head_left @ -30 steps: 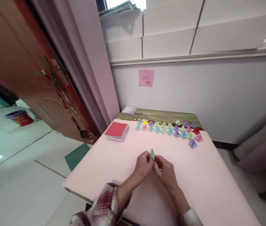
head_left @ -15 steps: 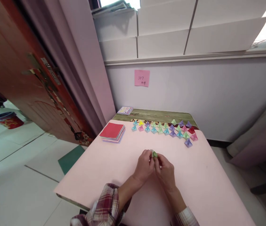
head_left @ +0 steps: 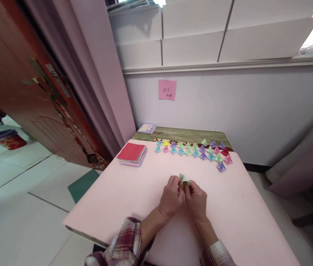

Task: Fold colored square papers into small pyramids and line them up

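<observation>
A small piece of folded light green paper [head_left: 184, 180] is held between my two hands, above the middle of the pink-covered table [head_left: 112, 203]. My left hand [head_left: 171, 195] pinches its left side, and my right hand [head_left: 197, 199] grips it from the right and below. Parts of the paper are hidden behind the fingers. Beyond my hands stand several small folded paper shapes in rows, among them a purple one [head_left: 221, 167], a pink one [head_left: 228, 159] and a yellow one [head_left: 165, 143].
A stack of coloured paper squares with a red sheet [head_left: 131, 152] on top lies at the table's left. Behind it is a small pack [head_left: 147, 128] at the back corner. A pink note [head_left: 167, 90] is stuck on the wall. A bucket [head_left: 7, 139] stands on the floor.
The green paper has turned and opened out, showing a wider pointed shape above the fingers. My right hand has shifted slightly to the right; both hands keep hold.
</observation>
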{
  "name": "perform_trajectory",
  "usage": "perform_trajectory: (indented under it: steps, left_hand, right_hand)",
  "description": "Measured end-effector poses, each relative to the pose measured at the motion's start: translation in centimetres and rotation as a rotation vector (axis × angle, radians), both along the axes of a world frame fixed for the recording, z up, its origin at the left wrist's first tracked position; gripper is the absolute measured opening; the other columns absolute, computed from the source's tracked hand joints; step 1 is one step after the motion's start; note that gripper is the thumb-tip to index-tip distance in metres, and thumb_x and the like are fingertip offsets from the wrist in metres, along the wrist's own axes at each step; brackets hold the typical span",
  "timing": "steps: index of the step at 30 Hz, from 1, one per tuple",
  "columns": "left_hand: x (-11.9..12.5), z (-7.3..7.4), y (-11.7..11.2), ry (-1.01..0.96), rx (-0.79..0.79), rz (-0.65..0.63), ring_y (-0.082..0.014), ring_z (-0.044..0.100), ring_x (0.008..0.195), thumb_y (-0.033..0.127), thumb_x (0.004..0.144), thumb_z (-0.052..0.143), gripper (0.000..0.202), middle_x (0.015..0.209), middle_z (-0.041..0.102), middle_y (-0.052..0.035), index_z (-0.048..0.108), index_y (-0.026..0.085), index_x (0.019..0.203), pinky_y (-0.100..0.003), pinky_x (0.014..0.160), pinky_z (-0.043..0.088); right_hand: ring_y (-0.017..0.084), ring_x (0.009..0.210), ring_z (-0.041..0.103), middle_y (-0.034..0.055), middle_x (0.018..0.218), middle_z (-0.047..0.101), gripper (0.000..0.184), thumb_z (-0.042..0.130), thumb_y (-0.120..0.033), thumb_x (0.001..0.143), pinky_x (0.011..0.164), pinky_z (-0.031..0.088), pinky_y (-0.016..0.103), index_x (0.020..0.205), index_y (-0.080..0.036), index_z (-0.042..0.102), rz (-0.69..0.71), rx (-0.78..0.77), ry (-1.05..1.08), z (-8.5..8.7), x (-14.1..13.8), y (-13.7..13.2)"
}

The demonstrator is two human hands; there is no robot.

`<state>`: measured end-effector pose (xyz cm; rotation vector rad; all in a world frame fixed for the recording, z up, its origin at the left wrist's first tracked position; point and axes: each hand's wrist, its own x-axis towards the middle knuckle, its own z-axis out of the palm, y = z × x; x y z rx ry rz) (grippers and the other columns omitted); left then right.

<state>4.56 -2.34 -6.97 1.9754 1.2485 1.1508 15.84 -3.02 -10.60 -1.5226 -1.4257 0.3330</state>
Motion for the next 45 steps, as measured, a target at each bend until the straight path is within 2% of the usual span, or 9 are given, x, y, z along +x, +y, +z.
perform_trajectory:
  steps: [5,8,11,13,17,22,29,36,45]
  left_hand:
    - [1.5,-0.1,0.1,-0.308,-0.266,0.158,-0.0196,0.061,0.094,0.012,0.076,0.054,0.046,0.115,0.057,-0.0125,0.042,0.02,0.12,-0.028,0.069,0.05]
    - [1.6,0.0,0.3,-0.293,-0.317,0.209,-0.0176,0.062,0.083,0.014,0.075,0.057,0.043,0.103,0.065,-0.008,0.048,0.019,0.117,-0.027,0.069,0.047]
    - [1.1,0.1,0.3,-0.183,-0.29,0.184,-0.0138,0.056,0.062,0.018,0.078,0.051,0.018,0.072,0.064,0.0008,0.061,0.019,0.093,-0.024,0.059,0.042]
    - [0.8,0.1,0.3,-0.117,-0.234,0.169,-0.0127,0.052,0.056,0.018,0.08,0.048,0.018,0.064,0.061,0.0025,0.064,0.019,0.087,-0.024,0.057,0.039]
    - [0.3,0.2,0.6,-0.089,-0.165,0.143,-0.0134,0.055,0.059,0.015,0.078,0.048,0.025,0.071,0.066,0.0012,0.065,0.021,0.095,-0.024,0.06,0.04]
    - [0.1,0.1,0.8,-0.062,-0.171,0.169,-0.0137,0.052,0.053,0.014,0.074,0.052,0.015,0.063,0.063,0.0016,0.064,0.021,0.08,-0.024,0.056,0.036]
    - [0.1,0.4,0.2,0.087,-0.06,0.155,-0.0161,0.055,0.06,0.01,0.073,0.05,0.019,0.068,0.064,-0.0006,0.062,0.022,0.082,-0.025,0.059,0.037]
    - [0.6,0.8,0.5,-0.419,-0.352,0.18,-0.0114,0.05,0.055,0.016,0.067,0.057,0.008,0.061,0.057,0.0031,0.061,0.018,0.074,-0.022,0.053,0.039]
    - [0.3,0.0,0.8,-0.924,-0.854,0.189,-0.0133,0.058,0.058,0.023,0.06,0.07,0.024,0.064,0.064,-0.0005,0.067,0.015,0.083,-0.024,0.054,0.044]
  right_hand:
    - [0.013,0.051,0.057,0.0034,0.063,0.067,0.036,0.044,-0.039,0.092,0.051,0.04,0.021,0.085,-0.016,0.07,-0.155,0.146,-0.078,0.2,-0.2,-0.1]
    - [0.012,0.054,0.059,0.0043,0.067,0.069,0.035,0.043,-0.037,0.094,0.053,0.042,0.02,0.089,-0.015,0.07,-0.172,0.213,-0.093,0.4,-0.4,-0.2]
    - [0.012,0.056,0.061,0.0045,0.071,0.07,0.033,0.043,-0.034,0.094,0.055,0.043,0.02,0.09,-0.015,0.07,-0.144,0.243,-0.119,0.4,-0.6,-0.4]
    - [0.012,0.059,0.062,0.0049,0.073,0.07,0.031,0.043,-0.032,0.095,0.056,0.044,0.021,0.091,-0.016,0.069,-0.121,0.249,-0.156,0.3,-0.6,-0.5]
    - [0.014,0.065,0.065,0.006,0.079,0.072,0.029,0.041,-0.025,0.095,0.06,0.045,0.022,0.096,-0.017,0.068,-0.084,0.266,-0.269,-0.1,-0.5,-0.5]
    - [0.015,0.07,0.067,0.0067,0.086,0.073,0.026,0.043,-0.02,0.092,0.061,0.047,0.024,0.102,-0.017,0.067,-0.079,0.284,-0.342,-0.5,-0.4,-0.5]
    - [0.018,0.083,0.068,0.0085,0.1,0.072,0.039,0.042,-0.013,0.089,0.062,0.049,0.023,0.123,-0.016,0.058,-0.072,0.286,-0.358,-0.7,-0.2,-0.6]
    - [0.017,0.081,0.069,0.0078,0.096,0.072,0.044,0.038,-0.009,0.088,0.066,0.052,0.022,0.125,-0.018,0.058,-0.07,0.304,-0.348,-0.6,0.1,-0.7]
    - [0.017,0.091,0.066,0.0046,0.101,0.07,0.051,0.038,-0.004,0.079,0.074,0.053,0.024,0.115,-0.025,0.067,0.052,0.295,-0.239,-0.2,0.5,-0.6]
